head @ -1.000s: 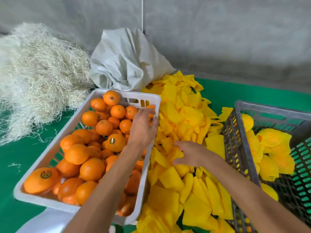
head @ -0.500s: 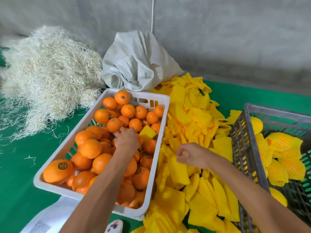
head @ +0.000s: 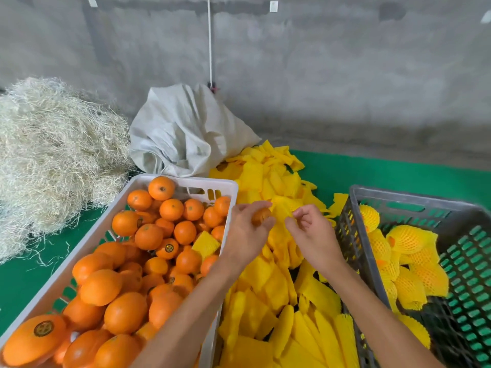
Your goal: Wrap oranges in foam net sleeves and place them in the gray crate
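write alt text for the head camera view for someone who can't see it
A person's left hand holds an orange beside the right hand, which pinches a yellow foam net sleeve over a pile of sleeves. A white crate of oranges sits left; a gray crate with wrapped oranges sits right.

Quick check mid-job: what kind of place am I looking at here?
Probably a fruit packing area, on a floor by a bare concrete wall. A white crate of loose oranges, a heap of foam sleeves, and a gray crate of wrapped fruit suggest it.
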{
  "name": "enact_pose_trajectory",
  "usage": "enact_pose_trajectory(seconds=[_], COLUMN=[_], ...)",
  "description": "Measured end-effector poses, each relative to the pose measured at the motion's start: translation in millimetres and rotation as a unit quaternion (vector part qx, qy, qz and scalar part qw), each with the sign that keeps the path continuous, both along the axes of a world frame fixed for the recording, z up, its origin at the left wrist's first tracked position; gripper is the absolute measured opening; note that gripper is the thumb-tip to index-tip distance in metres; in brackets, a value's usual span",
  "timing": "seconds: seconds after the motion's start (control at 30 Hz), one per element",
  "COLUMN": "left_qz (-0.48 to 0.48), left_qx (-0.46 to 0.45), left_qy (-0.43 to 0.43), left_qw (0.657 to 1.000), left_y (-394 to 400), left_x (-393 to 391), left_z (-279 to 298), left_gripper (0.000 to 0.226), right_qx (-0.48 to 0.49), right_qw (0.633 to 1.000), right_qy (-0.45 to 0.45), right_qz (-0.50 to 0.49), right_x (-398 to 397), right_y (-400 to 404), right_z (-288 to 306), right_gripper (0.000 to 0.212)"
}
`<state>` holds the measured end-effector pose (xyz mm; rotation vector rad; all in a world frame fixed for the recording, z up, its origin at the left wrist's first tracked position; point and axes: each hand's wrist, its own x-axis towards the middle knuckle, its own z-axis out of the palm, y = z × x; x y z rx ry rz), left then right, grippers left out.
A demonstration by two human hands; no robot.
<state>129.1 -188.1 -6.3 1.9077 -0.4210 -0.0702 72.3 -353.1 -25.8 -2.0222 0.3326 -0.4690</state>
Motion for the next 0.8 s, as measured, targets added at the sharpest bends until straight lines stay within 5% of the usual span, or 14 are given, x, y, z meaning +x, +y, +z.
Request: enact_pose_trajectory(seconds=[0.17, 0.27, 0.53, 0.63, 0.8], left_qz=[0.001, 0.011, 0.028, 0.027, 0.045], left_qx=[-0.106, -0.170, -0.222, -0.273, -0.261], left_qy=[0.217, 0.315, 0.337, 0.376, 0.357], left_qw=[0.970, 0.934, 0.914, 0.885, 0.895], left_y=[-29.7, -26.7, -18.5, -17.9, -21.0], left_x=[-10.0, -5.0, 0.4, 0.4, -0.1], left_z=[-29.4, -37.9, -40.3, -43.0, -41.6], left_gripper=[0.015, 0.028, 0.044, 0.034, 0.043], right_qx=[0.076, 0.152, 0.228, 0.137, -0.072], right_qw=[0.997, 0.988, 0.972, 0.988, 0.997], right_qy=[0.011, 0.031, 0.047, 0.061, 0.041], right_qz=[0.005, 0.027, 0.031, 0.028, 0.014], right_x=[0.8, 3.1, 1.9, -2.4, -2.3], right_y=[-0.3, 3.3, 3.8, 1.6, 8.3], right_z=[-12.1, -15.1, -2.1, -1.1, -8.8], right_gripper=[0.014, 0.018, 0.025, 0.023, 0.019])
